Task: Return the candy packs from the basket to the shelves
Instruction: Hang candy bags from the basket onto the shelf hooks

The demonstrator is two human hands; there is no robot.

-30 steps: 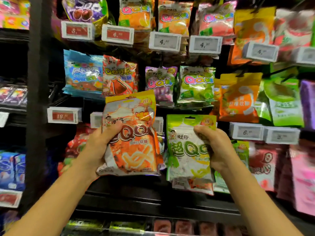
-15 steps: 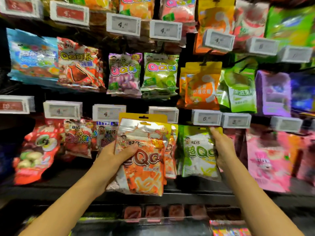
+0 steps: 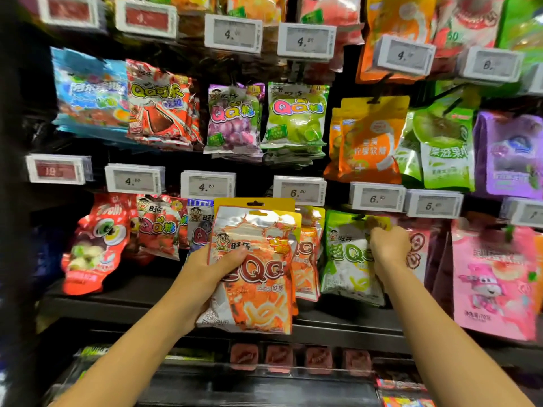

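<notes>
A left hand (image 3: 211, 268) grips an orange candy pack (image 3: 255, 271) lettered "QQ" before dark store shelves (image 3: 141, 292); price tags (image 3: 133, 179) read 4.00, 4.20 and 6.50. Further right, the right hand (image 3: 388, 248) pinches the top of a green candy pack (image 3: 345, 257) hanging among other packs just below the tags.

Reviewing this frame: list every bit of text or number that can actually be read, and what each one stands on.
"QQ": orange pack, gripped by left hand.
"QQ": purple grape pack.
"QQ": green pack.
"4.20": price tag.
"4.20": price tag.
"6.50": price tag.
"6.50": price tag.
Chinese print, the other tags and the pack at the right hand: too blurred.
</notes>
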